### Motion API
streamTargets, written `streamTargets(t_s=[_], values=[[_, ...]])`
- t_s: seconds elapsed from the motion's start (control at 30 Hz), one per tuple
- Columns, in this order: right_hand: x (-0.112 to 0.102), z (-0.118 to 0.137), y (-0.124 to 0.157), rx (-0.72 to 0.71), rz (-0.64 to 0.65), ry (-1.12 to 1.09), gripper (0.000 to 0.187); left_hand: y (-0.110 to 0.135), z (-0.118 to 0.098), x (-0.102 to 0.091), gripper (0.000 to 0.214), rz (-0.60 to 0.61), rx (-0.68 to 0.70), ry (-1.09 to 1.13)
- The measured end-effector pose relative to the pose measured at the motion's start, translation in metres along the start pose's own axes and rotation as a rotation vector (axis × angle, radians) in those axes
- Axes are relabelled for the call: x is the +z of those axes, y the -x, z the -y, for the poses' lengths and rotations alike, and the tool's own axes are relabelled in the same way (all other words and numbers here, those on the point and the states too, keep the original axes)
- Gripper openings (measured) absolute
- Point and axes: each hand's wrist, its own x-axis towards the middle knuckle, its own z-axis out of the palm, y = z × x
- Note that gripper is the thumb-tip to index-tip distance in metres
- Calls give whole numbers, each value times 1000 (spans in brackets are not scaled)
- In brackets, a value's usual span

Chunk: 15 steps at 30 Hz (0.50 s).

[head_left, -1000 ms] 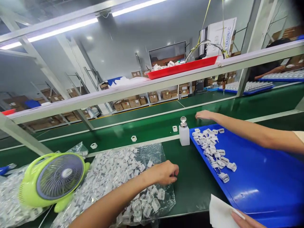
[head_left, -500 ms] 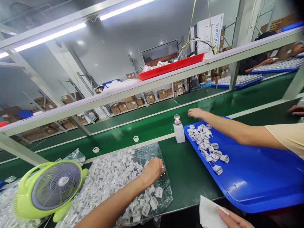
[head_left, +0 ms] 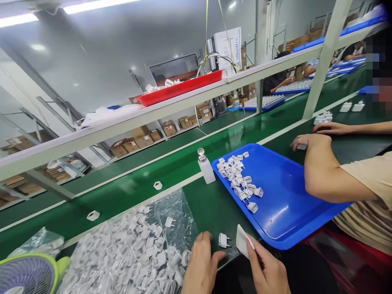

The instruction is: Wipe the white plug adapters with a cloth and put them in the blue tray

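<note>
My left hand [head_left: 200, 265] lies loosely open near the desk's front edge, palm down, fingertips touching the corner of the clear bag of white plugs [head_left: 131, 253] and holding nothing. Just beside it, a single white plug [head_left: 224, 240] lies loose on the green desk [head_left: 211, 208], between my two hands. My right hand [head_left: 266, 271] pinches a small white wipe [head_left: 243, 241] between thumb and forefinger, its free end nearly at the plug.

The plug sits close to the front edge, so a careless brush from either hand could, I think, knock it off onto the floor. The bag's slack plastic overlaps the spot where my left hand rests; dragging it might spill plugs toward the edge too.

Room is tight here. The blue tray [head_left: 290, 212] hangs over the front edge on my right, with a cluster of plugs [head_left: 239, 183] at its far-left corner. Beside that corner stands a white dispenser bottle [head_left: 206, 167], easy to tip if I reach forward. A co-worker's arm [head_left: 327, 175] crosses the tray's right side. The green fan [head_left: 27, 273] blocks the front-left corner. Open desk remains only between bag and tray.
</note>
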Motion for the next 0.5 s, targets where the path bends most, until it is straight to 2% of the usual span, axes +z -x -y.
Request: streamTargets(t_s=[0.07, 0.1, 0.2, 0.33, 0.5], values=[[3, 3, -1, -219, -43, 151, 39, 3, 9, -1, 50, -11, 52, 214], [5, 5, -3, -320, -47, 209, 40, 2, 10, -1, 53, -14, 79, 334], [17, 11, -6, -517, 40, 281, 52, -5, 7, 3, 45, -18, 166, 547], [30, 14, -7, -590, 173, 306, 72, -11, 3, 12, 45, -49, 178, 584], [36, 9, -8, -538, 205, 360, 77, -9, 8, 27, 44, -97, 203, 622]])
